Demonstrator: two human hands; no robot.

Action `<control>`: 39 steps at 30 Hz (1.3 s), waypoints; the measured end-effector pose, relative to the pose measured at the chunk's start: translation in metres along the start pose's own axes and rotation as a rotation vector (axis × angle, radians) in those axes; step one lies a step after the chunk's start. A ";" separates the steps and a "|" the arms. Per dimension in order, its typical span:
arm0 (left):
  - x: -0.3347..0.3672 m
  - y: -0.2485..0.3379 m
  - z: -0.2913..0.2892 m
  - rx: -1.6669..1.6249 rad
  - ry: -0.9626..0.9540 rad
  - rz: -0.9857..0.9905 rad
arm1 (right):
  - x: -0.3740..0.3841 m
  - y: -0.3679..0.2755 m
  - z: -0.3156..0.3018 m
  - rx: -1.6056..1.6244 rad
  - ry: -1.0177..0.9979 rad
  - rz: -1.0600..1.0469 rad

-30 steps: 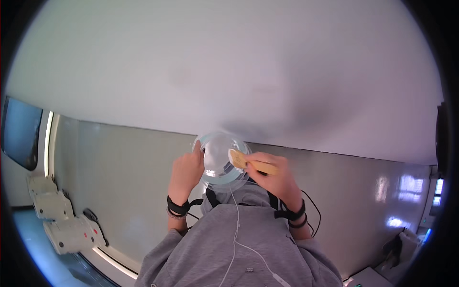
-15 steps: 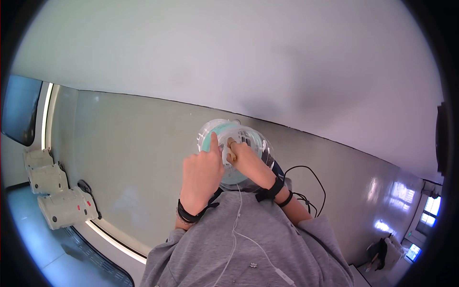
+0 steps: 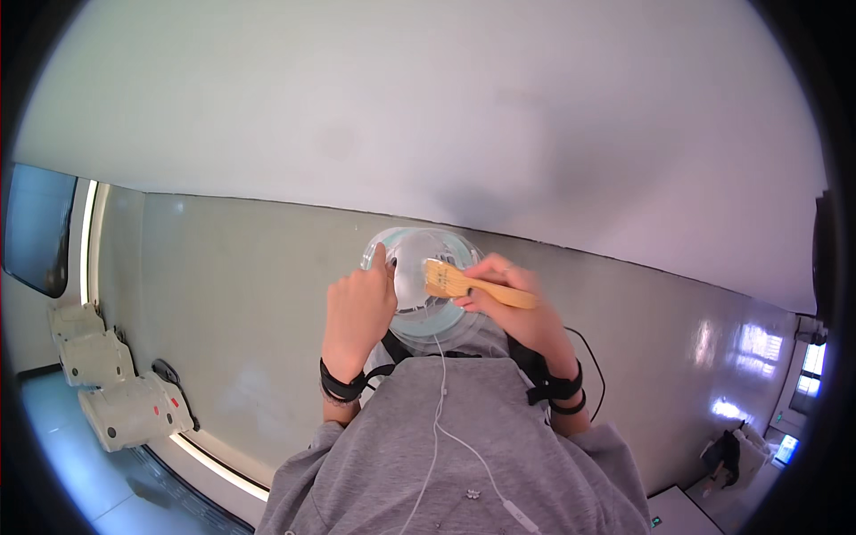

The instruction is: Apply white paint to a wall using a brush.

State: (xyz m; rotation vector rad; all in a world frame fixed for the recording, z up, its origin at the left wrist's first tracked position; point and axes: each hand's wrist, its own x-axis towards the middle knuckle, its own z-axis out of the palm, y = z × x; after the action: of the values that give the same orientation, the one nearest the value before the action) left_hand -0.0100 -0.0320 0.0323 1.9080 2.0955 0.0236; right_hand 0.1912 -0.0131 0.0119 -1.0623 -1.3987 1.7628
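A clear round plastic bag point(image 3: 406, 333) with pale teal bands sits against the front of my body, its top open. At its left rim is my left hand point(image 3: 361, 301), index finger stretched along the edge and the other fingers curled, gripping the plastic. My right hand point(image 3: 513, 299) is closed around the handle of a pale wooden hairbrush point(image 3: 446, 279) with a broad, flat head. The head lies over the bag's opening, pointing left. Some dark and whitish things inside the bag are too unclear to name.
A large pale wall point(image 3: 357, 98) stands ahead, meeting a grey floor point(image 3: 232, 294). At the left are cream-coloured cases point(image 3: 134, 410) by a lit strip. A white earphone cord point(image 3: 439, 392) hangs down my shirt into the bag area. A black cable point(image 3: 599, 357) loops at the right.
My right hand has come up out of the bag and moved right, now with the wooden hairbrush in plain sight. My left hand has shifted slightly left, still at the rim.
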 end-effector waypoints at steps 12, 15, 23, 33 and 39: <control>0.063 -0.003 -0.023 -0.663 -0.351 0.071 | -0.041 -0.017 -0.066 0.488 0.214 -0.246; 0.073 0.014 -0.038 -0.822 -0.424 0.193 | -0.048 -0.031 -0.078 0.534 0.298 -0.349; 0.099 0.072 -0.107 -0.905 -0.639 0.422 | -0.067 -0.094 -0.100 0.639 0.464 -0.647; 0.082 0.127 -0.158 -0.805 -0.770 0.614 | -0.102 -0.134 -0.113 0.425 0.693 -0.820; 0.080 0.147 -0.178 -0.730 -0.808 0.619 | -0.111 -0.155 -0.119 0.476 0.798 -0.898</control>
State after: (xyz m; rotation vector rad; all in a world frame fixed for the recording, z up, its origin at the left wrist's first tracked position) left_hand 0.0849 0.0971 0.2169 1.6090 0.7772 0.1129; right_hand 0.3477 -0.0192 0.1725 -0.5921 -0.6935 0.7845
